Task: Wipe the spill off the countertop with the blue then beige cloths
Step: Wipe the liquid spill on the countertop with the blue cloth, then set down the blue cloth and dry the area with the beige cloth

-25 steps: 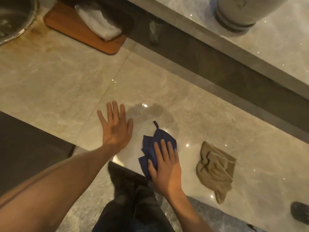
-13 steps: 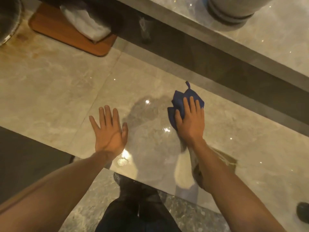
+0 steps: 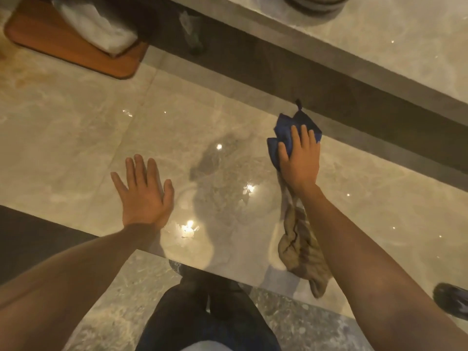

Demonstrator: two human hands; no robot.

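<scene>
My right hand (image 3: 300,158) presses flat on the crumpled blue cloth (image 3: 285,133) at the far side of the beige marble countertop (image 3: 76,138), close to the dark back ledge. A wet, darker smear of spill (image 3: 220,178) lies between my two hands. My left hand (image 3: 143,196) rests flat on the counter, fingers apart, holding nothing. The beige cloth (image 3: 298,252) lies bunched near the front edge, partly hidden under my right forearm.
A wooden board (image 3: 50,39) with a white cloth (image 3: 96,29) on it sits at the far left. A raised marble shelf (image 3: 379,46) with a round vessel base runs behind the dark ledge. The counter's front edge is near my legs; a dark shoe (image 3: 453,300) is at right.
My right hand has pushed the blue cloth from the near front of the counter away toward the back ledge and to the right. My left hand has stayed flat in place.
</scene>
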